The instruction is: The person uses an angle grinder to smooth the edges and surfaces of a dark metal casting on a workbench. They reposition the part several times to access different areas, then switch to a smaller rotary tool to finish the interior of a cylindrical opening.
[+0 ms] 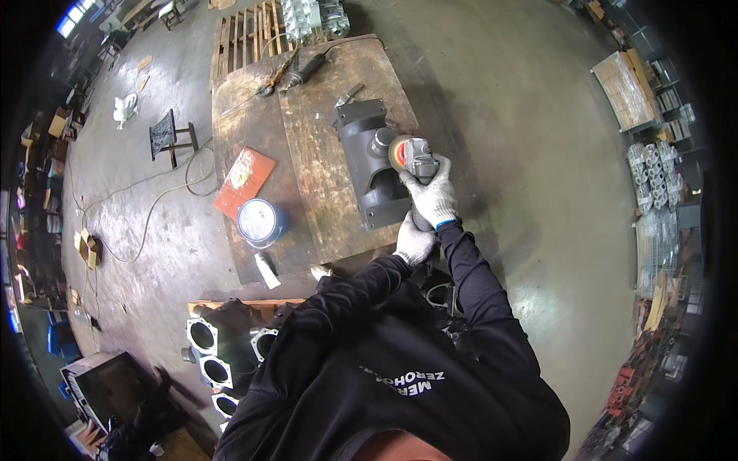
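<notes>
A grey angle grinder (420, 157) with a round orange-yellow disc (399, 153) is held in both my gloved hands. My right hand (434, 188) is wrapped round its body just behind the head. Lower down, my left hand (416, 242) grips the rear end of the handle. The disc lies against or right beside the round stub on a dark grey cast metal part (367, 165); I cannot tell whether they touch. That casting rests on the worn wooden table (315, 154), with a wide opening near its lower end.
On the table's left are a red-brown board (245, 182), a blue-rimmed can (258, 221) and a white tube (267, 270). A dark power tool (306, 71) with a cord lies at the far end. Black castings with round bores (204, 336) stand near left. A small stool (171, 138) and hose lie beyond.
</notes>
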The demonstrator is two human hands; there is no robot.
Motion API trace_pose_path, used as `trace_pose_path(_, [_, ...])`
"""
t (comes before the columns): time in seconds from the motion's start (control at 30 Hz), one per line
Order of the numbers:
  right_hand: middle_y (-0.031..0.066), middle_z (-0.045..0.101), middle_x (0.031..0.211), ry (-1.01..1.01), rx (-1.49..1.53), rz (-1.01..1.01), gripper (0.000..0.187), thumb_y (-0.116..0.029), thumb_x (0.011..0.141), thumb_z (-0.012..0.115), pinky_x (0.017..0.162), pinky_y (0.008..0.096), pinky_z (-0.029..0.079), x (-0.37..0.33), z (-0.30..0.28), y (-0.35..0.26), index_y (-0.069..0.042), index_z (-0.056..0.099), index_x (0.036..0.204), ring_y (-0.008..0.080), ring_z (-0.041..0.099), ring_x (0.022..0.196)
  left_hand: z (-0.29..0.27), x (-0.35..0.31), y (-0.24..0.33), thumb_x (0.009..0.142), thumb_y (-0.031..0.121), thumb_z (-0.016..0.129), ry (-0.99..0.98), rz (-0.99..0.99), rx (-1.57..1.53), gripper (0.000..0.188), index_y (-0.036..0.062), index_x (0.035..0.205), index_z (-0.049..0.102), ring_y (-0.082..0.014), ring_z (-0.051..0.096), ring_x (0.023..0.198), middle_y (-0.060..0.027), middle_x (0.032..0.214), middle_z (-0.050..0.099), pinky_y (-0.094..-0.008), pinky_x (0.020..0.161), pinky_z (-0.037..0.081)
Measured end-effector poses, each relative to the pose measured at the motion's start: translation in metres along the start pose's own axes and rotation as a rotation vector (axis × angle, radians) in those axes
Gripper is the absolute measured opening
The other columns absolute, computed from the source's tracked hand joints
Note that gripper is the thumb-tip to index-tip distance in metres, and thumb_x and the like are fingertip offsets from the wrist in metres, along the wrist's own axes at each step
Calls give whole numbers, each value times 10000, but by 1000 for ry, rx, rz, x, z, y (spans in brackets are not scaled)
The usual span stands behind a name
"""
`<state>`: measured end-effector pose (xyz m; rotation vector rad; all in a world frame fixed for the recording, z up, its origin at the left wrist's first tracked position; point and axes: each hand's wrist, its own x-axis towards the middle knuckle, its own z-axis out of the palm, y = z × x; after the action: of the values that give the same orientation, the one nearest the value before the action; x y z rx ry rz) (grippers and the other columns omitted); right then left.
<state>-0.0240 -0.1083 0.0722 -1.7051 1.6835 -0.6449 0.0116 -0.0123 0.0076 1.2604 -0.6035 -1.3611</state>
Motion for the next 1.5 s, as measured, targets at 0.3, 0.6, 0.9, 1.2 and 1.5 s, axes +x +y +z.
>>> trace_pose_path(0.3, [278,708,1063,-35,-1,34,848,-521,766,850,839,547,544,0,7,7,-125,385,1355,477,694,987,-6,-5,1,835,143,802,-1,-71,99,666,-49,1386,480,-251,652,1172,-182,1294,664,-372,1008,513])
trace_pose_path(0.6, [285,709,1022,-39,11,36,842,-542,783,826,796,554,551,18,0,12,-111,401,1368,475,703,948,1,17,4,862,140,780,-31,-58,86,607,-44,1371,506,-244,654,1165,-162,1280,676,-368,999,512])
trace_pose_path(0.9, [248,726,1029,-76,-19,88,828,-534,790,822,803,553,548,36,-9,9,-135,396,1376,456,714,945,0,55,-52,1057,187,489,-92,-14,-144,383,-10,1386,493,-301,636,1176,-179,1332,619,-424,1020,518])
trace_pose_path(1.2, [278,717,1009,-197,-18,94,753,-479,810,815,809,563,538,35,-15,14,-135,407,1341,473,703,957,10,41,-48,930,79,682,35,-191,-192,463,-16,1351,513,-257,684,1042,-140,1204,679,-384,865,569])
trace_pose_path(1.5, [251,724,1036,-94,68,9,781,-504,808,811,810,546,546,28,-17,7,-151,411,1378,463,706,967,4,37,-32,951,55,677,-24,-14,-38,460,-13,1366,491,-253,667,1106,-140,1257,658,-387,910,558])
